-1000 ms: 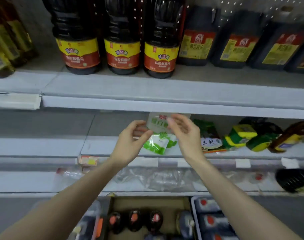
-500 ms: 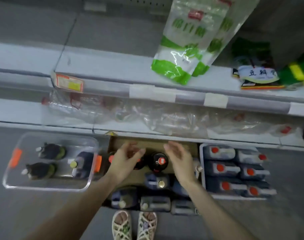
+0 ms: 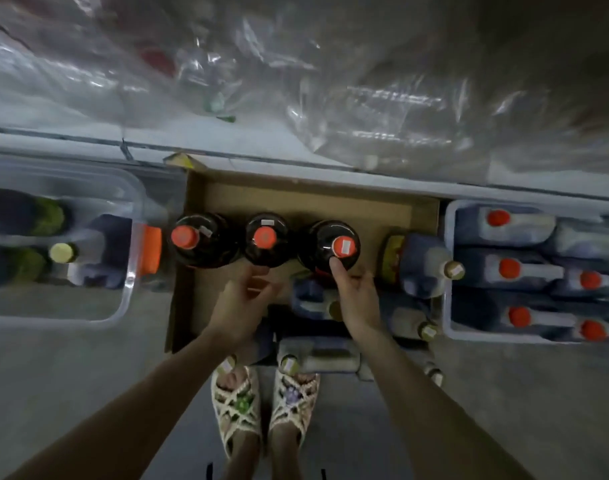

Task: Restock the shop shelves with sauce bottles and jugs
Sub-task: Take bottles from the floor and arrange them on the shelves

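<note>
Three dark bottles: upright in a row with orange-red caps, centre of frame, in the far half of a cardboard box on the floor.
Right hand: one straight digit touches the shoulder of the right-end bottle just below its cap; the other fingers are loosely curled and grasp nothing.
Left hand: fingers relaxed and half-curved, holding nothing, tips just beside the middle bottle.
Jugs: blue-white, lying on their sides in the box, centre right and lower centre.
Crate: right edge of frame, packed with red-capped jugs.
Clear bin: left of frame, a few dark bottles inside.
Shelf: across the upper frame, crumpled plastic wrap on it, blurred.
Sandals: bottom centre, near the box.
</note>
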The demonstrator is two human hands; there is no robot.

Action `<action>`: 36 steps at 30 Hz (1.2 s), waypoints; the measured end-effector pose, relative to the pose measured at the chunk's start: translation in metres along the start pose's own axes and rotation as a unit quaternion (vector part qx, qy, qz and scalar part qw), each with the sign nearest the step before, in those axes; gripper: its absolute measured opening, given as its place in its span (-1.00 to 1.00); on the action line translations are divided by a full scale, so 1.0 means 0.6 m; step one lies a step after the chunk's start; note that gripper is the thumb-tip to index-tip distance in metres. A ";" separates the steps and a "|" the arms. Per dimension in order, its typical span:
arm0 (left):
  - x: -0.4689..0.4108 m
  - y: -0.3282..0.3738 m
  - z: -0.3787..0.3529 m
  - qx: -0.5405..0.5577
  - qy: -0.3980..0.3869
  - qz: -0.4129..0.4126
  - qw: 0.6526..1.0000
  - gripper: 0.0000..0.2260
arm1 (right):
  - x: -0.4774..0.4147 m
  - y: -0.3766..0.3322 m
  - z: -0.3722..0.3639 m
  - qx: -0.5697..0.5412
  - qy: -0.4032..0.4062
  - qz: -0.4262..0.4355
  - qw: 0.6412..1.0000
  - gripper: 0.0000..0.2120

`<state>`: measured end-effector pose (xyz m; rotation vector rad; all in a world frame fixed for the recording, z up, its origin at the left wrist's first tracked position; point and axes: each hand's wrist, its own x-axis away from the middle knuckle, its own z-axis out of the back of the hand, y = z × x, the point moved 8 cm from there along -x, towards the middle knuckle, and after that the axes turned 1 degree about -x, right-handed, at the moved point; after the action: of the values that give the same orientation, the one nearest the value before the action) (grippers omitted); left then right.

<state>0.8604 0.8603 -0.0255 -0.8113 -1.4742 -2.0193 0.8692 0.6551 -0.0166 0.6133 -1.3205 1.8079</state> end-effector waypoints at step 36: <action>0.145 0.266 0.092 0.056 -0.038 -0.085 0.994 -0.68 | 0.172 -0.287 0.100 -0.104 -0.020 0.137 0.985 -0.62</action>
<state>0.9213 0.8636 0.1544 -0.7454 -1.7350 -2.0259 0.9481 0.6555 0.1774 0.3695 -1.6632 1.8462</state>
